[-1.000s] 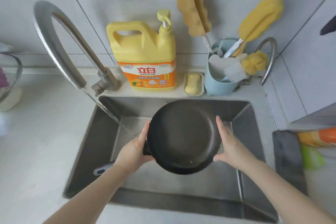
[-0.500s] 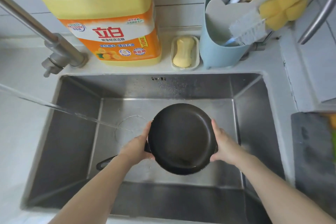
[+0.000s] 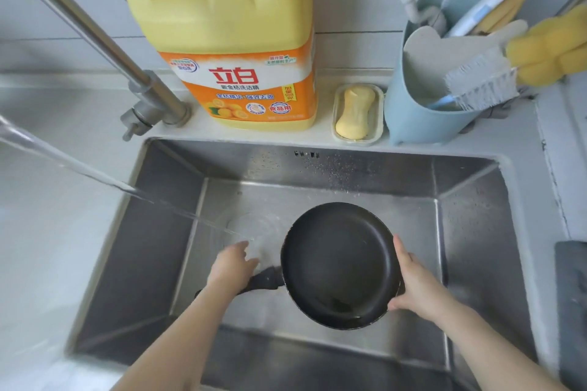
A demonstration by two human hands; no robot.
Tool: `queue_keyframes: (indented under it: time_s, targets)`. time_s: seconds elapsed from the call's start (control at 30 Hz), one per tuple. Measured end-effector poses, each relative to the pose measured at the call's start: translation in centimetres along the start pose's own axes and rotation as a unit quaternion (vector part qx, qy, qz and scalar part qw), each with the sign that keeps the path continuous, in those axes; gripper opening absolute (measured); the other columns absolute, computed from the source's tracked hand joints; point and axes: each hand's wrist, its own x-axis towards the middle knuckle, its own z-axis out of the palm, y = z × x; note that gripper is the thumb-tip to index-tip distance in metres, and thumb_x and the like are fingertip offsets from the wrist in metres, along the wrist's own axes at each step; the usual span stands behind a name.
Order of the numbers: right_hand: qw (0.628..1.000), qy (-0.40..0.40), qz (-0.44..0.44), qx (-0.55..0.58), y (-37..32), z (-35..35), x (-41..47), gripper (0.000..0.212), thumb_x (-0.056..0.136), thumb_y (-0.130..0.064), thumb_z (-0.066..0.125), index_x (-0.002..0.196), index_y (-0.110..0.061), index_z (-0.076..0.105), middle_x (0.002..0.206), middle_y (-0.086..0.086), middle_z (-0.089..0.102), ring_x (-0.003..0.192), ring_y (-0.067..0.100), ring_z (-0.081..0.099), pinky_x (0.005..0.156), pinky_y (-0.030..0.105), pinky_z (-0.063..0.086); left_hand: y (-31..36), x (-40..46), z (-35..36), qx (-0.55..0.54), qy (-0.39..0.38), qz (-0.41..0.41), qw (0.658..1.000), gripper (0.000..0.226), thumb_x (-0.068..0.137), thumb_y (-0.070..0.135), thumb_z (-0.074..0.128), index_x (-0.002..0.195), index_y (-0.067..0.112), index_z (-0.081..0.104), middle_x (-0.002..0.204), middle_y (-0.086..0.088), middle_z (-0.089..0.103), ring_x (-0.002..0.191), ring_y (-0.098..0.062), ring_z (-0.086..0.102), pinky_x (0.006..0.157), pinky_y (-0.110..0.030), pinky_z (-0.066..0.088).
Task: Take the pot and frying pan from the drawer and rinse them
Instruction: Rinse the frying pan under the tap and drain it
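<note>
A black frying pan is held low inside the steel sink, tilted toward me, with a little water pooled at its near edge. My right hand grips the pan's right rim. My left hand is off the rim, fingers apart, hovering just above the pan's dark handle to the left of the pan. A stream of water runs from the left into the sink floor just beyond my left hand. No pot is in view.
The tap's base stands at the sink's back left. A big yellow detergent jug, a soap dish and a blue holder with brushes and sponges line the back ledge. A dark mat lies at the right.
My left hand has let go of the pan's left rim and moved left toward the water. The pan has shifted right and lower in the sink; my view has dropped closer.
</note>
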Motion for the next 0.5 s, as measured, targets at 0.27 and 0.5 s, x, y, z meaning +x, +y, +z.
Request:
queue_keyframes:
  time_s: [0.27, 0.5]
  targets:
    - [1.000, -0.005, 0.009, -0.008, -0.4, -0.2, -0.2, 0.142, 0.069, -0.026, 0.086, 0.143, -0.037, -0.035, 0.137, -0.002, 0.031, 0.080, 0.005, 0.058, 0.087, 0.030, 0.052, 0.9, -1.3, -18.0, -0.446, 0.391, 0.013, 0.805, 0.042, 0.091, 0.045, 0.040, 0.105, 0.009, 0.056, 0.113, -0.025, 0.056, 0.100, -0.038, 0.054, 0.091, -0.048, 0.043]
    - [1.000, -0.003, 0.011, -0.022, -0.7, -0.3, -0.2, 0.141, 0.068, -0.025, 0.085, 0.144, -0.033, -0.033, 0.141, 0.001, 0.031, 0.091, 0.010, 0.059, 0.087, 0.031, 0.052, 7.8, -0.6, -21.9, -0.582, 0.355, 0.040, 0.730, 0.039, 0.098, 0.044, 0.038, 0.065, 0.022, 0.037, 0.068, 0.008, 0.035, 0.068, -0.011, 0.037, 0.071, -0.024, 0.032]
